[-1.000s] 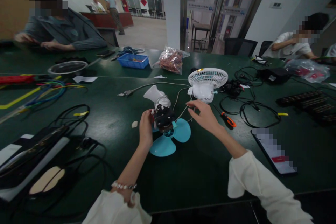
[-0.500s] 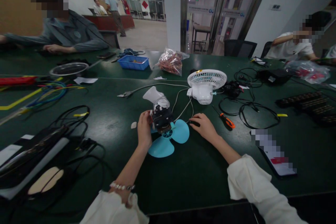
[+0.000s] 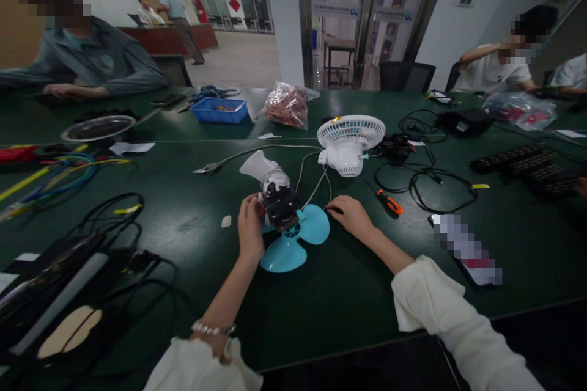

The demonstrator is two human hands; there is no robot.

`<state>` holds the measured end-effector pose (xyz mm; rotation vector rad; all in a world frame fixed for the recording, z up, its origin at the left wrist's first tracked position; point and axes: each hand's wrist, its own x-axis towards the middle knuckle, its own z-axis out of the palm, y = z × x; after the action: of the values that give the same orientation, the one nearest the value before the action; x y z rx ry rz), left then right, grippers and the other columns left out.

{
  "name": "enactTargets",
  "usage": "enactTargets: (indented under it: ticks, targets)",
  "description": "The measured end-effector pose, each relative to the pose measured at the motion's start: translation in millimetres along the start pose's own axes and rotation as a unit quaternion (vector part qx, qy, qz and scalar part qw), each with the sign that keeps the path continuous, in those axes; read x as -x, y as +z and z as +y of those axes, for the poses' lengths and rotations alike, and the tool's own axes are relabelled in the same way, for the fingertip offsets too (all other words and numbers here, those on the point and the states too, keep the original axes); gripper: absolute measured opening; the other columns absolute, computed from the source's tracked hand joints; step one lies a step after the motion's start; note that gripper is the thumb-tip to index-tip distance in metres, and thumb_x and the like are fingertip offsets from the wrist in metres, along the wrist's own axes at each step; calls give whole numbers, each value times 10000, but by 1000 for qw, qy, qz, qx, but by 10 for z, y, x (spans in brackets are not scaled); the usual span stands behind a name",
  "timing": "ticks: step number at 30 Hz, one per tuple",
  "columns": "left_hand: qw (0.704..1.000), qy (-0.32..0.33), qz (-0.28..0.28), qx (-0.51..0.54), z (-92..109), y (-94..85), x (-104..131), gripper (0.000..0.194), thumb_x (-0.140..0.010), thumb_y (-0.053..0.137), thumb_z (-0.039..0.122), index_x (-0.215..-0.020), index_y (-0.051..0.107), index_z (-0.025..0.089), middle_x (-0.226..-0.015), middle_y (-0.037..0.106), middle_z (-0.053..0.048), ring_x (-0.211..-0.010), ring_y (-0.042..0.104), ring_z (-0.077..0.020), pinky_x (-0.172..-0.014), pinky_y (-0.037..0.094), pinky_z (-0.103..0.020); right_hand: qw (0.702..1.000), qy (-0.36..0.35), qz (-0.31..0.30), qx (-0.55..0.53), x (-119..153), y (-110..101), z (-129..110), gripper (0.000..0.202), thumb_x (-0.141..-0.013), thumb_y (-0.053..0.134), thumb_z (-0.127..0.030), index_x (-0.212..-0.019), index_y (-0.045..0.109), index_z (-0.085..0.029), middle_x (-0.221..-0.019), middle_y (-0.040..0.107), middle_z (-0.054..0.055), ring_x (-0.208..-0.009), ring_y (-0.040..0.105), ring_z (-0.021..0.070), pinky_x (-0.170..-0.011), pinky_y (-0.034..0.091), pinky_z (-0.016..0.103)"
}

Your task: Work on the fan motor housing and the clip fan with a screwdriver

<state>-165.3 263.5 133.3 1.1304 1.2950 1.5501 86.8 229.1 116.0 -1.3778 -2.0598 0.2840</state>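
Observation:
My left hand (image 3: 251,229) is wrapped around the left side of a black fan motor (image 3: 280,204) in the middle of the green table. Joined to the motor are a light blue fan blade (image 3: 284,255), lying nearest me, and a whitish plastic part (image 3: 258,165) at its far end. To the right, the fingers of my right hand (image 3: 352,217) are pinched at a thin pale cable (image 3: 329,186), just beside the blade's right lobe. That cable leads up toward a white fan (image 3: 351,145) with a round grille. My fingers hide the cable's end.
An orange-handled screwdriver (image 3: 389,203) and a phone (image 3: 468,253) lie at right, near black cables (image 3: 443,195). Farther back are a blue tray (image 3: 219,110) and a clear bag (image 3: 288,107). Dark devices and cords crowd the left. Several people are around the table and behind it.
The view has shifted a little, so the surroundings appear farther left. Both hands keep nearly the same places at the motor and the cable.

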Motion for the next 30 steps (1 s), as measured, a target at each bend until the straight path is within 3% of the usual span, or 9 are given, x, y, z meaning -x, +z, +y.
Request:
enactTargets:
  ticks: [9, 18, 30]
  targets:
    - [999, 31, -6, -18, 57, 36, 80, 297, -860, 480, 479, -941, 601, 220, -887, 587, 18, -829, 548, -143, -713, 412, -228, 1000, 7, 11, -4, 71, -63, 46, 122, -859, 597, -140, -944, 672, -186, -925, 666, 54, -880, 617, 179, -798, 487, 313]
    - [998, 45, -8, -51, -25, -19, 142, 278, -898, 448, 443, -1046, 592, 257, -980, 602, 10, -920, 559, -155, -777, 422, -241, 1000, 4, 6, -20, 161, -36, 75, 224, -903, 513, -144, -1039, 680, -205, -983, 650, 75, -938, 609, 204, -845, 491, 359]
    - [995, 50, -20, -79, -33, 93, 209, 321, -916, 418, 465, -1110, 555, 249, -1106, 583, -33, -1071, 541, -190, -936, 411, -300, 994, 32, 77, -67, 148, -76, 36, 105, -858, 582, -178, -903, 674, -199, -848, 657, 33, -781, 622, 176, -705, 503, 303]
